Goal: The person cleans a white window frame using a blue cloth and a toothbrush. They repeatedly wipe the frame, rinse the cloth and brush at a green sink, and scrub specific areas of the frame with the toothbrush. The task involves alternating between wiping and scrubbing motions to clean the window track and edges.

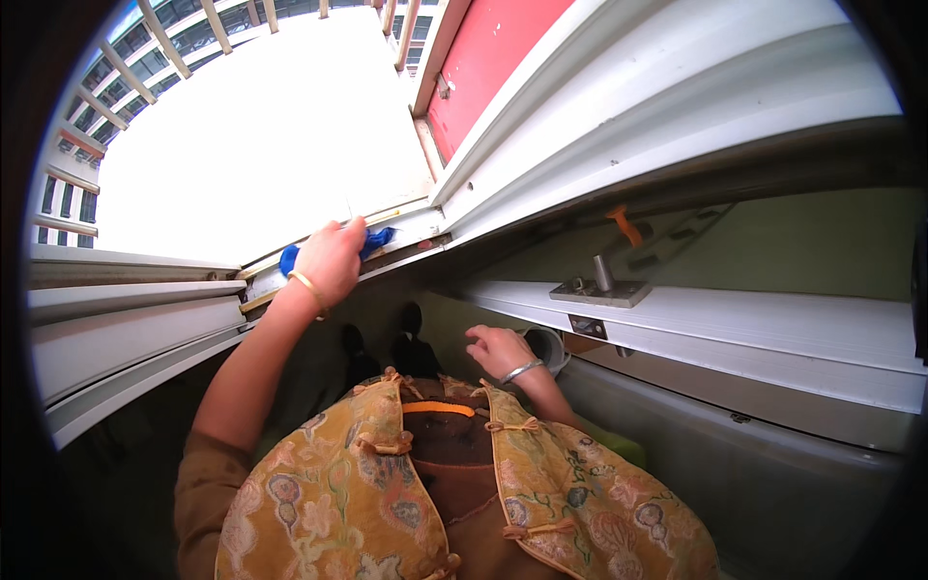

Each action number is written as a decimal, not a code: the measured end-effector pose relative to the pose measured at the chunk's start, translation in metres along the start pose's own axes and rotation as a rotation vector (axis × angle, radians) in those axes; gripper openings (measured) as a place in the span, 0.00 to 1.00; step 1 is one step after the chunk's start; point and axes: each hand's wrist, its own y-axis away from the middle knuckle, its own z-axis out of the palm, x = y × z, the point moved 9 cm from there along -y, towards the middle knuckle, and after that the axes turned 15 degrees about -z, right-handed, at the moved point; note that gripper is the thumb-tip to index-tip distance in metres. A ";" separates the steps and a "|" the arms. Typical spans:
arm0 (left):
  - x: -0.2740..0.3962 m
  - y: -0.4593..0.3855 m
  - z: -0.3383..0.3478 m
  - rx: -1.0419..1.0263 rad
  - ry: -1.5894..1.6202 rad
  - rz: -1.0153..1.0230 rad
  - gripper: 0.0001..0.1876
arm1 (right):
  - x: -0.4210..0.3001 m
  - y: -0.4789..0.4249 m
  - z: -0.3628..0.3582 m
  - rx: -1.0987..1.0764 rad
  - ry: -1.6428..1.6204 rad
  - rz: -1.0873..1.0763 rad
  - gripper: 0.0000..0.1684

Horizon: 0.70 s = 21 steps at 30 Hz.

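Note:
Near the middle of the head view, my left hand (333, 257) grips a blue cloth (377, 241) and presses it on the white window sill frame (417, 226). Cloth shows on both sides of the fist. The frame's channels look stained brown. A gold-coloured bangle circles my left wrist. My right hand (500, 351) hangs lower and to the right, fingers loosely apart with nothing in them, a silver-coloured bangle at the wrist. Right beside it is a white round container (544, 344), partly hidden by the hand.
Outside the window stand metal bars (163, 36) and a red panel (493, 58). On the right, a white frame rail (689, 319) carries a metal plate with a post (602, 283). An orange object (625, 225) is above it. Black shoes (413, 348) show on the floor below.

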 end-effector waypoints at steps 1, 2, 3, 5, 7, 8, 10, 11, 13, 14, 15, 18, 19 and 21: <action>-0.006 0.002 -0.010 0.015 0.170 -0.045 0.05 | 0.000 -0.001 0.003 -0.015 0.005 -0.003 0.16; -0.010 0.003 -0.022 0.031 0.340 -0.089 0.05 | 0.000 -0.003 0.006 -0.028 0.010 -0.006 0.16; -0.016 0.005 -0.027 0.047 0.515 -0.141 0.05 | -0.002 -0.004 0.008 -0.036 0.012 -0.025 0.16; 0.012 0.005 -0.032 0.114 0.793 0.077 0.07 | -0.007 -0.008 0.012 -0.049 0.016 -0.060 0.16; 0.048 0.004 -0.027 0.076 0.940 0.261 0.05 | -0.010 -0.010 0.012 -0.070 0.015 -0.056 0.16; 0.059 0.007 -0.023 0.153 0.661 0.334 0.08 | -0.010 -0.010 0.011 -0.068 0.011 -0.055 0.16; 0.074 0.015 -0.014 0.282 0.135 0.431 0.17 | -0.006 -0.010 0.006 -0.050 0.003 -0.046 0.16; 0.073 0.016 -0.014 0.284 0.067 0.426 0.16 | -0.002 -0.008 0.003 -0.039 -0.001 -0.037 0.17; 0.074 0.018 -0.010 0.280 -0.072 0.418 0.15 | 0.009 -0.002 0.003 -0.040 0.007 -0.009 0.18; 0.075 0.012 -0.003 0.225 -0.171 0.385 0.14 | 0.018 0.000 0.005 -0.051 0.022 0.010 0.18; 0.075 0.005 0.002 0.184 -0.209 0.333 0.14 | 0.021 -0.001 0.005 -0.063 0.041 0.021 0.18; 0.078 -0.008 0.014 0.129 -0.328 0.239 0.15 | 0.017 -0.003 0.007 -0.059 0.027 -0.018 0.17; 0.077 -0.016 0.023 0.008 -0.375 0.177 0.16 | 0.017 -0.005 0.007 -0.068 0.023 -0.016 0.17; 0.074 -0.030 0.035 -0.235 -0.467 0.045 0.20 | 0.015 -0.012 0.009 -0.091 0.013 -0.019 0.17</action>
